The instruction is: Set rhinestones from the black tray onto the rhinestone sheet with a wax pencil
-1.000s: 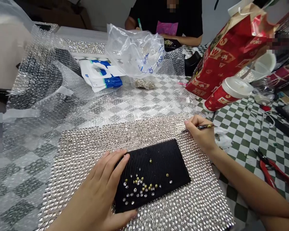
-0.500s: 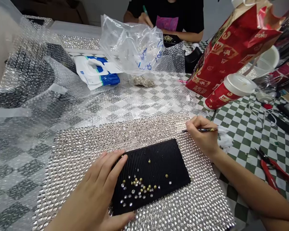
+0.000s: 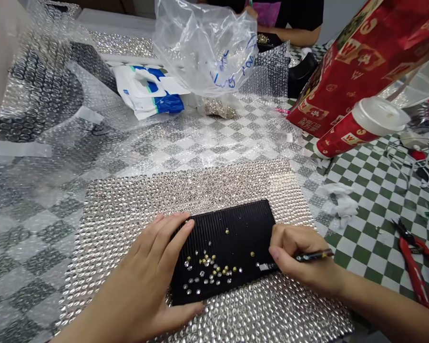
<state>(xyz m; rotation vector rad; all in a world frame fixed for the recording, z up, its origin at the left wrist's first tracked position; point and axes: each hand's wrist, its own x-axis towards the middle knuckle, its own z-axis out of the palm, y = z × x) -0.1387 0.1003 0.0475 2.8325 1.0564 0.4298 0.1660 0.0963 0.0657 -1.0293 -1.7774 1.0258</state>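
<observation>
A black ridged tray point(image 3: 241, 238) lies on a panel covered with rows of rhinestones point(image 3: 110, 214). Loose clear and gold-backed rhinestones point(image 3: 214, 272) are scattered over the tray, mostly in its lower left half. My left hand point(image 3: 143, 271) grips the tray's left end, with the fingers over the far edge and the thumb at the near corner. In my right hand point(image 3: 303, 255) is a slim dark patterned pen-like tool point(image 3: 316, 256), pinched between the fingers. Its pale tip points left, low over the tray's right part, close to a single clear rhinestone.
Bubble wrap point(image 3: 103, 147) covers the checkered table beyond the panel, with a wet-wipes pack point(image 3: 146, 93) and a clear plastic bag point(image 3: 203, 47) on it. To the right are a red paper cup point(image 3: 346, 131), a red paper bag point(image 3: 343, 71), crumpled tissue point(image 3: 339, 202) and red-handled pliers point(image 3: 413, 267). Opposite sits another person point(image 3: 300, 28).
My right hand has brought the tool from the panel's far right corner down to the tray's right side. My left hand stays on the tray. The camera view has shifted slightly.
</observation>
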